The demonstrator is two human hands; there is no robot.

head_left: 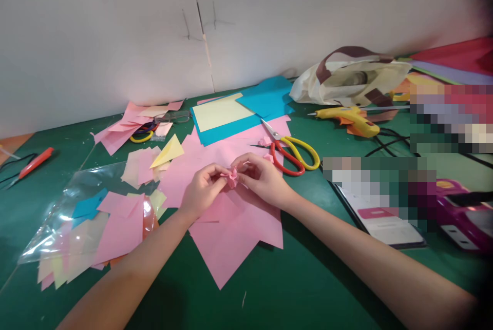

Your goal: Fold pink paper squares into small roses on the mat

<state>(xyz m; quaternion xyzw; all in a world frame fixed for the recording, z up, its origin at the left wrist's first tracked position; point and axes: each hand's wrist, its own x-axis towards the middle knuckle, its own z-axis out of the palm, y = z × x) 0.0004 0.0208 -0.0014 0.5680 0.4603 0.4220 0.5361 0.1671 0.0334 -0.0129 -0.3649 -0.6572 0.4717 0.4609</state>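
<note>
Between my hands is a small folded pink paper flower (232,178), pinched from both sides above the pink paper sheets (239,237). My left hand (204,189) grips its left side with thumb and fingertips. From the other side, my right hand (262,176) pinches it, fingers curled. Just beyond the right hand lie scissors (298,155) with one red and one yellow handle, blades apart. Small crumpled pink paper pieces (265,141) rest near the blades. Blue sheets (227,132) and a pale yellow sheet (221,112) lie behind my hands.
At left, a clear plastic bag (57,217) lies among coloured paper pieces (121,225); a red-handled tool (36,163) sits farther left. A yellow glue gun (352,118) and a cloth bag (308,83) occupy the back right. A tablet-like device (385,222) and a purple object (470,217) are at right.
</note>
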